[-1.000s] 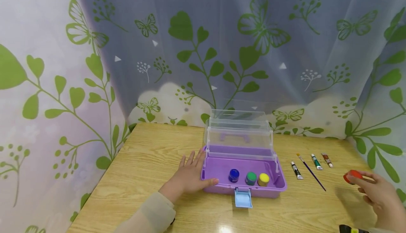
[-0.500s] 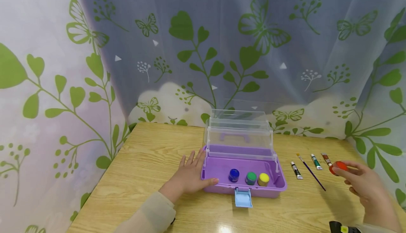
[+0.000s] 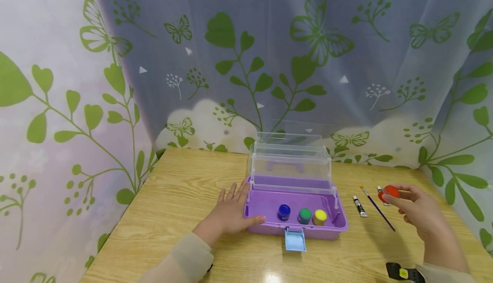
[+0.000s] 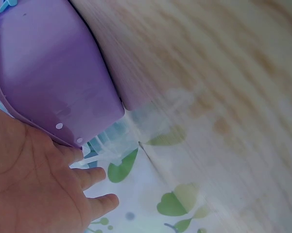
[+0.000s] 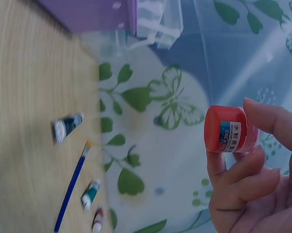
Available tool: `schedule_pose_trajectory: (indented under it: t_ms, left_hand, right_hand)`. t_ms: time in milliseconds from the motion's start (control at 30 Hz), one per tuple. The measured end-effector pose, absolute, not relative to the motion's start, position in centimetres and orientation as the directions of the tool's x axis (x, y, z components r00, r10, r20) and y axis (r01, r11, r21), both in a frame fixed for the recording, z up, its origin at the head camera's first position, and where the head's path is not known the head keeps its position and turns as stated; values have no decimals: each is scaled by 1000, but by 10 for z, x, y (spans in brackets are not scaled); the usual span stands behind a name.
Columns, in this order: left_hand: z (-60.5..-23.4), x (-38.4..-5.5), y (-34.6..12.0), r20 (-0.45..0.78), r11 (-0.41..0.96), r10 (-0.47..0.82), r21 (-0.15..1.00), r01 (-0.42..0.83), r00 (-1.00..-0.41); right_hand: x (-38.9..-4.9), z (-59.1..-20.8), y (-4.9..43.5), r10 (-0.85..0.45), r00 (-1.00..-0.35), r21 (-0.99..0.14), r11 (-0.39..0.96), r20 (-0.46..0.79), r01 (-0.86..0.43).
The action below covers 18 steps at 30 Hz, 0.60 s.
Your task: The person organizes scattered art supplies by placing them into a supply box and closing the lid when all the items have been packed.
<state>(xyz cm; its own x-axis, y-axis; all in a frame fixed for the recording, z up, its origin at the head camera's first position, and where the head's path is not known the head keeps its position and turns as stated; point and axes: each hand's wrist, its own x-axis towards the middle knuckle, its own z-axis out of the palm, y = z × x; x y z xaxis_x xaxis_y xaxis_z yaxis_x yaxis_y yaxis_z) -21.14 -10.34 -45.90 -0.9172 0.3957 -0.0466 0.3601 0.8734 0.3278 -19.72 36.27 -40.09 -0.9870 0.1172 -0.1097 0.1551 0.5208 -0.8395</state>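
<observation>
Between thumb and fingers my right hand (image 3: 417,208) grips a red paint jar (image 5: 226,130), held up above the table to the right of a purple box (image 3: 296,230). My left hand (image 3: 228,214) rests with spread, straight fingers against the box's left side, thumb over its front rim. Inside the box stand a blue paint jar (image 3: 284,212), a green paint jar (image 3: 304,215) and a yellow paint jar (image 3: 319,217). The box's clear lid and trays (image 3: 290,163) are folded up at the back, and its light blue latch (image 3: 295,241) hangs down in front.
Right of the box lie a black-labelled paint tube (image 3: 360,206) and a paintbrush (image 3: 377,208) on the wooden table (image 3: 173,189). A green paint tube (image 5: 91,194) and a reddish-brown paint tube (image 5: 97,219) lie beyond the brush. A printed curtain (image 3: 269,60) hangs behind the table.
My right hand has moved left toward the box with the red paint jar, now over the green tube and hiding the brown one in the head view. The left hand stays put.
</observation>
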Motion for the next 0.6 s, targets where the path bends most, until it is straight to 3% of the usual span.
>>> schedule_pose_trajectory:
  t_ms: [600]
  left_hand:
    - [-461,-212,-102,-56,882,383,320,347,-922]
  right_hand:
    - [-206,-379,300,-28,-998,-829,558,-49,25]
